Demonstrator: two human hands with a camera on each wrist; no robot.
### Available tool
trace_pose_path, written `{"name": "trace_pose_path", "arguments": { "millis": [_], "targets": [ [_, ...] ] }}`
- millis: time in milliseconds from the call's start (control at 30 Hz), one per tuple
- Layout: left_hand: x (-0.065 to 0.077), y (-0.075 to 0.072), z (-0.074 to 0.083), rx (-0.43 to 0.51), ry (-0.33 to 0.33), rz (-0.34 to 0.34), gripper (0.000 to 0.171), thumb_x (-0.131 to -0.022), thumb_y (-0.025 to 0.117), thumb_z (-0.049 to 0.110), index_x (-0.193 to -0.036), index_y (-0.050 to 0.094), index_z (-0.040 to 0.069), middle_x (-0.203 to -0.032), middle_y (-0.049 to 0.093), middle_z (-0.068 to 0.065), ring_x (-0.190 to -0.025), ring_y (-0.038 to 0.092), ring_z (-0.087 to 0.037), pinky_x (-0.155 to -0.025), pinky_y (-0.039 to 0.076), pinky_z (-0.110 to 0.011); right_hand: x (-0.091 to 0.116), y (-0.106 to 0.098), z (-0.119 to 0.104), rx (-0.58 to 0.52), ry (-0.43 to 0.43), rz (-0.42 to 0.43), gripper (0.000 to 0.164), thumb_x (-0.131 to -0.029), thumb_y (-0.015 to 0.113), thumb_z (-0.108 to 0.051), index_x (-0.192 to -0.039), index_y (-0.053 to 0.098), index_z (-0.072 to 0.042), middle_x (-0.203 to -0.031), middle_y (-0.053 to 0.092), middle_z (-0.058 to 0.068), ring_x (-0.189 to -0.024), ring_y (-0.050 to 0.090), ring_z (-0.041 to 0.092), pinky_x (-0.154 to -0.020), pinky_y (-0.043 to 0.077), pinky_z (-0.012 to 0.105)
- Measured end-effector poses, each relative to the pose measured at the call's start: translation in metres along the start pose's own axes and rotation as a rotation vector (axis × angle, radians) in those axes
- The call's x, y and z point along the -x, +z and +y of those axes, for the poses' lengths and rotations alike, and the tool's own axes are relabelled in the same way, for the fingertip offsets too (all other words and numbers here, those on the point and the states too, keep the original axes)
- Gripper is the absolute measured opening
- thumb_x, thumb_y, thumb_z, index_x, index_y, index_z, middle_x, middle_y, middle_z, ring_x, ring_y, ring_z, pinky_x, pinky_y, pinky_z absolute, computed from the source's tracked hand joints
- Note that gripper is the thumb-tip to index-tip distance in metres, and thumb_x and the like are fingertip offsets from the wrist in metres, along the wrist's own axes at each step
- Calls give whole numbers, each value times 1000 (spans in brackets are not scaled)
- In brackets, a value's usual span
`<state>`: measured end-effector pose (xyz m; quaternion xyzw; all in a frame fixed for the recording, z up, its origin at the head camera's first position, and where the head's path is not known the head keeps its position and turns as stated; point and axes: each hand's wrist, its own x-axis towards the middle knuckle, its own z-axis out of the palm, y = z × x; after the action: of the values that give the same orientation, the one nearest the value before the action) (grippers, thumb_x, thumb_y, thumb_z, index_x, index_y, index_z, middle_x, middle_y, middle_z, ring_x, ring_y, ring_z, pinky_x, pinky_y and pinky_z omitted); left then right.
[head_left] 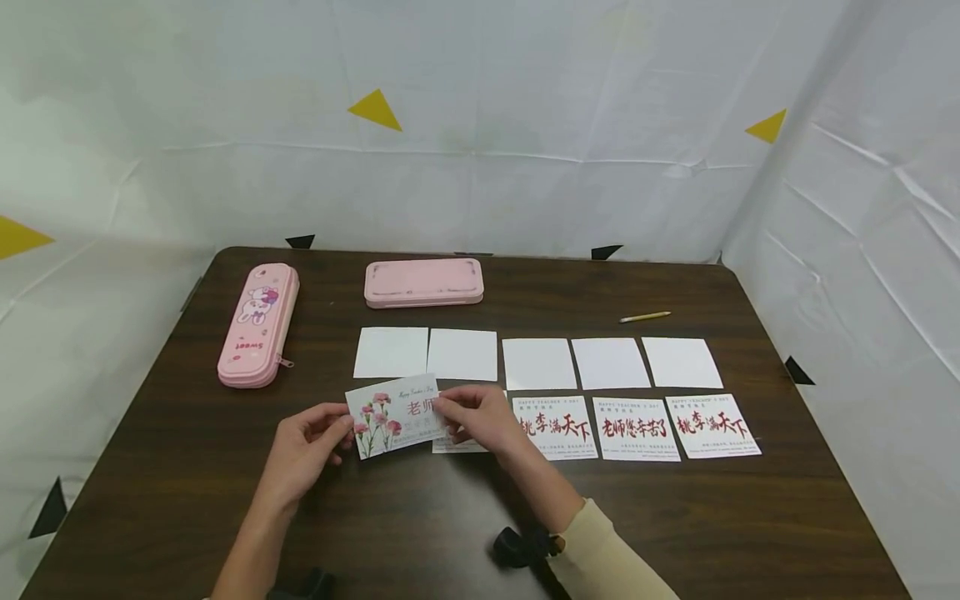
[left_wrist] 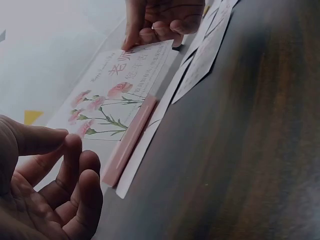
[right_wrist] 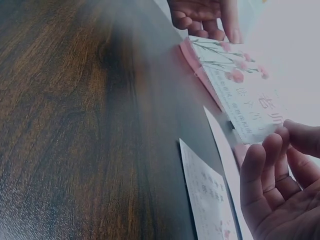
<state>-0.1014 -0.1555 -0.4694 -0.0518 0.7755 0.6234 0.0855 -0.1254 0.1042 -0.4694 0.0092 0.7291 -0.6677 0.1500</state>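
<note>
Both hands hold up a greeting card (head_left: 393, 417) printed with pink carnations and Chinese writing, slightly tilted. My left hand (head_left: 303, 446) pinches its left edge between thumb and fingers; in the left wrist view, the left hand's (left_wrist: 55, 175) thumb and fingertip meet at that edge. The right hand (head_left: 483, 417) pinches the opposite edge, and its thumb covers part of the lettering. Under the right hand lies another card (head_left: 459, 447), mostly hidden. To its right, a row of white cards (head_left: 555, 427) with red brush lettering lies on the table.
Behind is a row of blank white cards (head_left: 538, 364). A pink pencil case (head_left: 258, 325) with a rabbit picture lies at the left, another flat pink case (head_left: 423, 282) at the back. A yellow pencil (head_left: 645, 317) rests at back right on the dark wooden table (head_left: 420, 533).
</note>
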Motion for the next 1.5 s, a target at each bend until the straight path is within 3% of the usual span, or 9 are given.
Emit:
{"name": "trace_pose_path", "arguments": {
  "millis": [200,500,700,833,1133,1500],
  "targets": [
    [-1,-3,5,-16,-18,10,32,-98,62,23,-117,65,-2,-96,70,-14,-80,66,-20,-64,55,-31,2,-3,-1,3,-36,-41,25,-92,69,-15,-109,72,3,-89,72,15,-72,64,17,-66,58,45],
    [-2,-3,4,-14,40,44,35,-100,59,28,-117,69,-1,-101,72,-14,-83,66,-21,-63,55,-32,1,-6,-2,-24,-67,-83,26,-95,65,-12,-110,70,8,-95,70,20,-83,68,27,-70,58,43],
    [-1,-3,2,-56,20,71,39,-98,60,35,-118,71,2,-112,70,-13,-90,60,-14,-69,55,-29,1,-5,2,7,-58,-64,25,-93,69,-14,-109,72,4,-97,71,18,-81,68,27,-66,58,43],
    [-2,-3,0,-99,0,86,34,-94,68,29,-116,72,4,-112,71,-11,-85,62,-13,-67,53,-27,0,-3,8,29,-90,-77,24,-90,71,-8,-110,71,6,-101,71,21,-80,68,31,-66,58,44],
    [-5,0,-4,-188,-33,140,29,-87,74,12,-115,72,2,-99,73,-14,-78,68,-14,-60,54,-27,-3,6,16,97,-100,-46,22,-84,73,0,-104,73,6,-89,73,16,-66,70,20,-64,58,32],
    [-10,-3,-8,-238,-21,138,29,-87,74,11,-114,73,1,-98,73,-15,-72,68,-16,-57,52,-25,-7,17,23,199,-79,27,20,-81,75,-1,-101,76,0,-85,74,9,-67,71,17,-61,54,25]
  ]
}}
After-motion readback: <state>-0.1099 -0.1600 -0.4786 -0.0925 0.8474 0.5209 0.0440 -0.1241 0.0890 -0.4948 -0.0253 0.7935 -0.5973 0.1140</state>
